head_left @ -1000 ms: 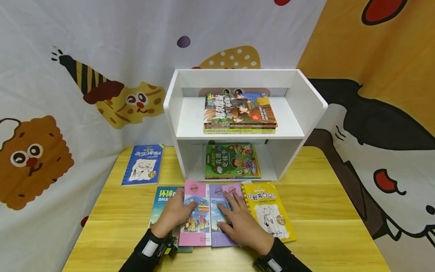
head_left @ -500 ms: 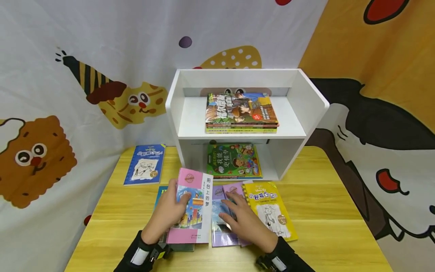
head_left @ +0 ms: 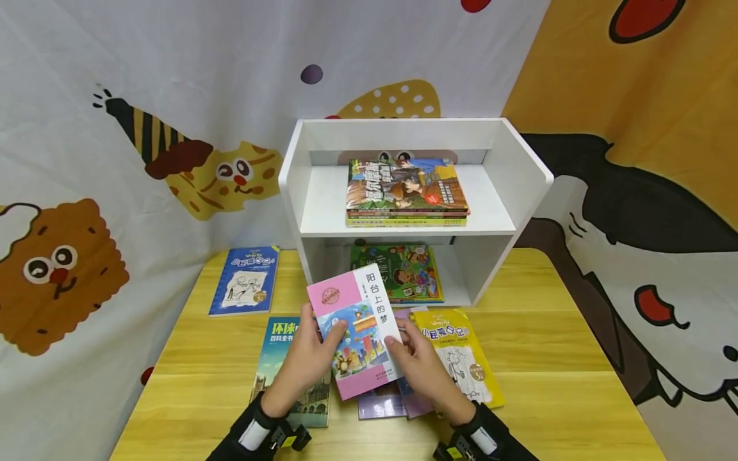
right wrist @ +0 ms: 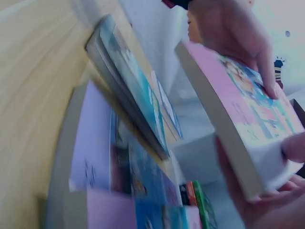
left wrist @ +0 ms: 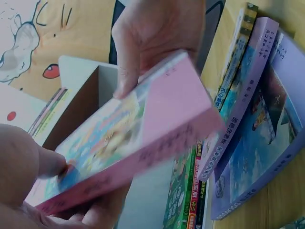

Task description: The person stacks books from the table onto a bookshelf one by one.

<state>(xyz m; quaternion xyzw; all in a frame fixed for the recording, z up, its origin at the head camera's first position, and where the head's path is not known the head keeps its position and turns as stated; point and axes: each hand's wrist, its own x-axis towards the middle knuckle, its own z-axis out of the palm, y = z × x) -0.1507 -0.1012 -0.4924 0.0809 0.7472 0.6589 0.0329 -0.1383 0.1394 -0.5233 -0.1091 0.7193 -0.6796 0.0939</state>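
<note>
A thick pink book (head_left: pixel 349 333) with a white strip and a city picture is held tilted above the table by both hands. My left hand (head_left: pixel 305 360) grips its left edge, thumb on the cover and fingers beneath. At the right edge my right hand (head_left: pixel 425 368) pinches it, the thumb on the white strip. Below lie two purple books (head_left: pixel 382 407), partly covered by the pink one. A teal book (head_left: pixel 314 403) lies by my left hand, and a yellow book (head_left: pixel 469 358) lies just right of my right hand. The left wrist view shows the pink book's spine (left wrist: pixel 138 162).
Behind the books stands a white two-level shelf (head_left: pixel 501 192). Its upper level bears a stack of books (head_left: pixel 406 192), the lower one a green-covered stack (head_left: pixel 418 275). A blue book (head_left: pixel 245 280) lies at the table's back left. Bare wood (head_left: pixel 553 358) shows at the right.
My left hand has lifted the pink book off the table and carried it right, uncovering the teal book. My right hand has left the purple books and taken the pink book's right edge.
</note>
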